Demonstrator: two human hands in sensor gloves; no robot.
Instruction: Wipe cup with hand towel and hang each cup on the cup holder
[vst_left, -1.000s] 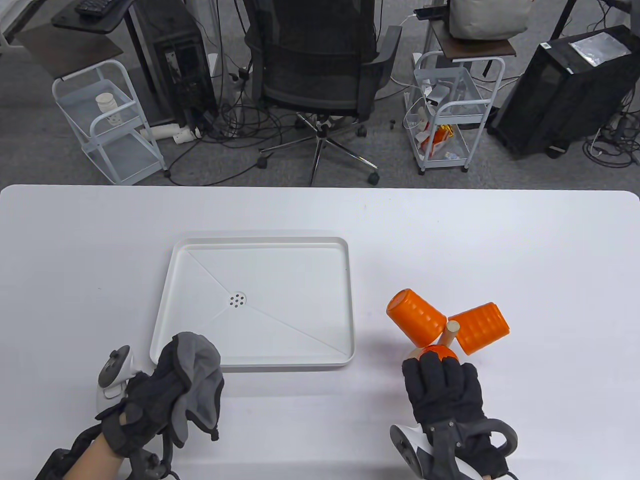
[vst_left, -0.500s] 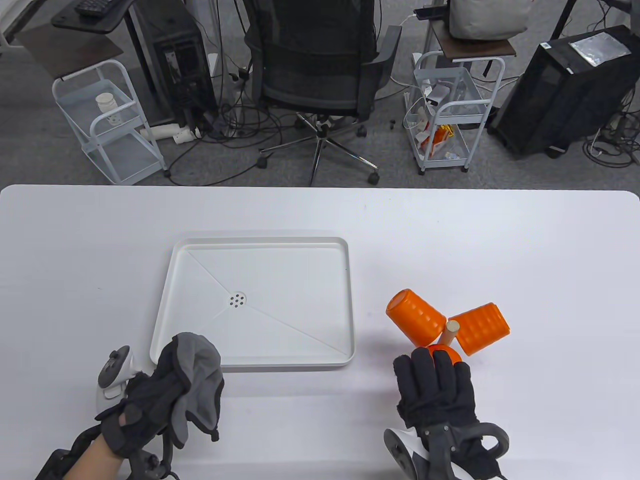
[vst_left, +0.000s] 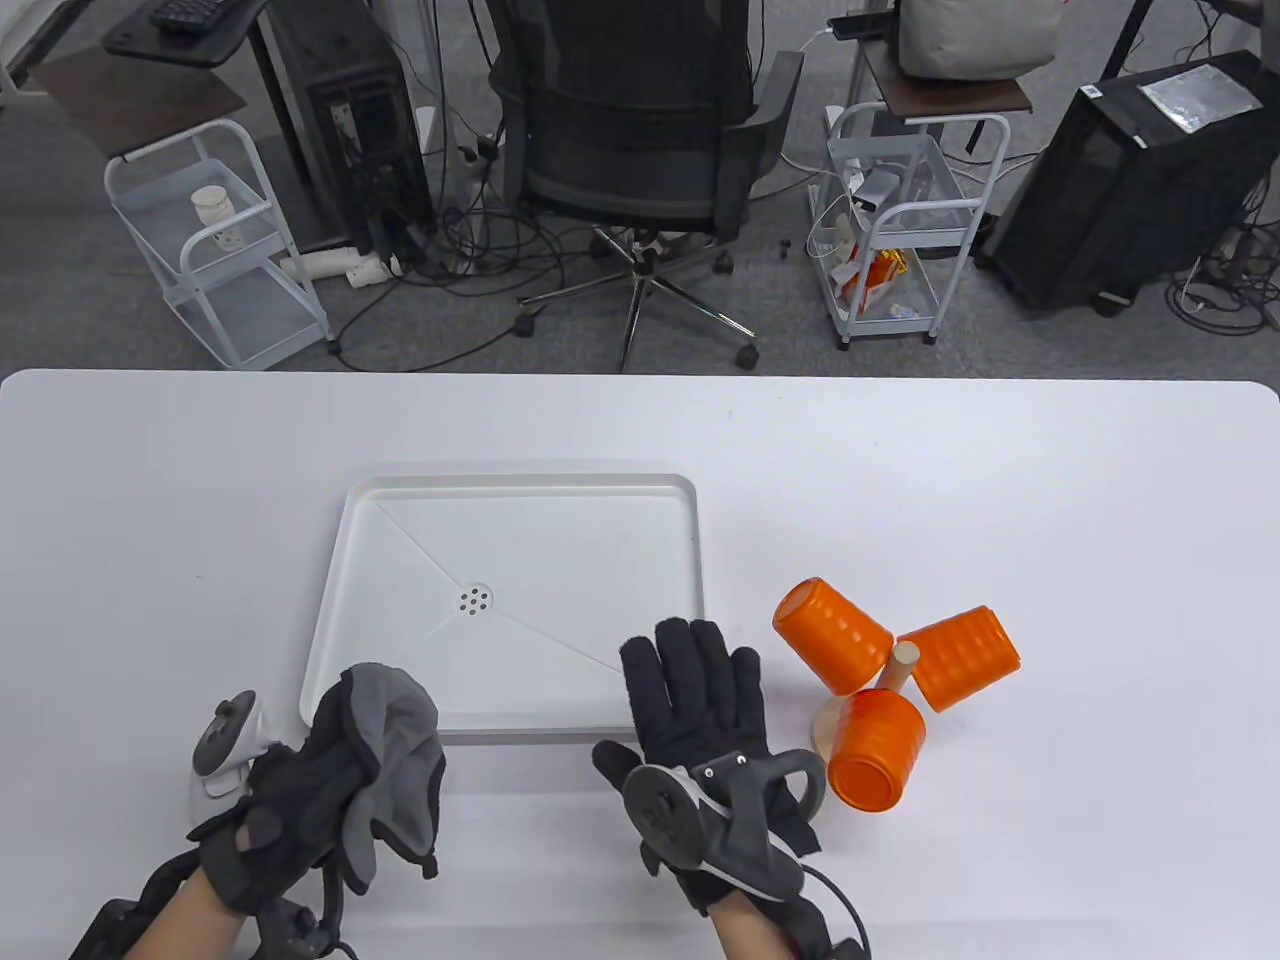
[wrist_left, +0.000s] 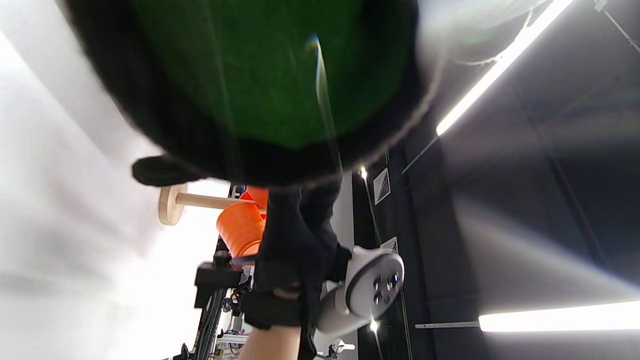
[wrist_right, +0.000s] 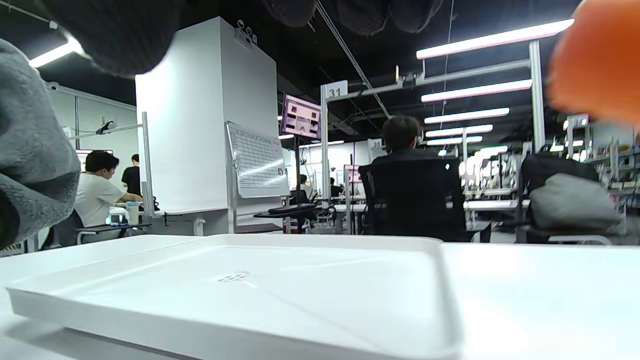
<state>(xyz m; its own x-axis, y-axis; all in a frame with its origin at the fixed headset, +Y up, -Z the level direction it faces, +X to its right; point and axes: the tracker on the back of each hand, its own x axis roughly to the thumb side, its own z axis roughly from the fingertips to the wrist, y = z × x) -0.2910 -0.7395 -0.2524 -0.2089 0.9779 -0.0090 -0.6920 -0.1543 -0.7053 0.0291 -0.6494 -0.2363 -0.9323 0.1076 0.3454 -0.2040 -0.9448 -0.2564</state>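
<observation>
Three cups on the holder, towel in the left hand.

All three orange cups (vst_left: 877, 750) hang on the pegs of the wooden cup holder (vst_left: 905, 662), which stands on the white table (vst_left: 1050, 500) just right of the white tray (vst_left: 510, 600). The left hand (vst_left: 300, 790) grips the grey hand towel (vst_left: 405, 760) in curled fingers (near the tray's front left corner). The right hand (vst_left: 700, 700) lies flat, fingers straight and holding nothing, over the tray's front right corner, beside the nearest cup.
</observation>
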